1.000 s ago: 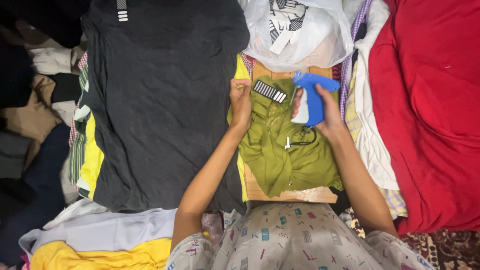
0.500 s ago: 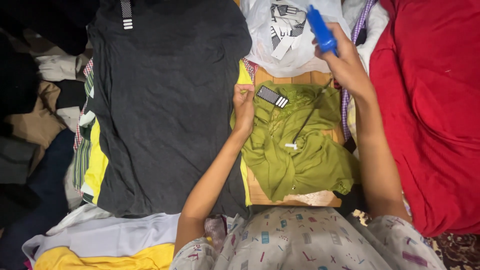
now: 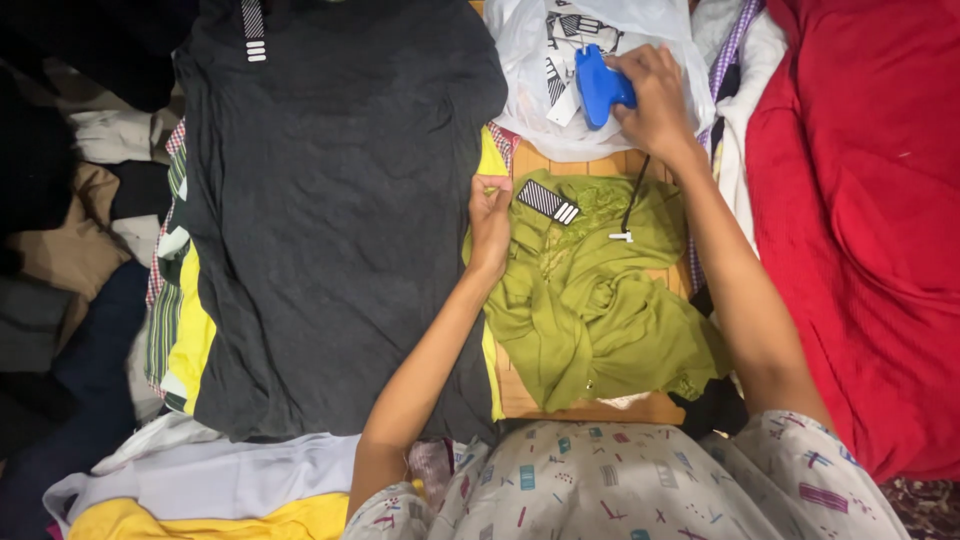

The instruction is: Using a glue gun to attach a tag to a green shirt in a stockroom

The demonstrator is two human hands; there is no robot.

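A crumpled olive-green garment (image 3: 590, 290) lies on a wooden board (image 3: 600, 408) in front of me. A black striped tag (image 3: 548, 200) hangs at its collar. My left hand (image 3: 490, 215) pinches the green fabric just left of that tag. My right hand (image 3: 655, 95) grips a blue tagging gun (image 3: 600, 85) and rests it on a white plastic bag (image 3: 530, 90) beyond the garment. A thin black strap with a small white end (image 3: 625, 215) lies on the green cloth below my right wrist.
A dark grey T-shirt (image 3: 330, 200) is spread flat on a stack of clothes at the left. Red cloth (image 3: 860, 220) covers the right side. More folded garments, white and yellow (image 3: 200, 490), lie at the lower left. Dark clothes pile up at the far left.
My right hand has carried the blue tagging gun from the green garment up and away to the white bag. My left hand has stayed on the garment's collar.
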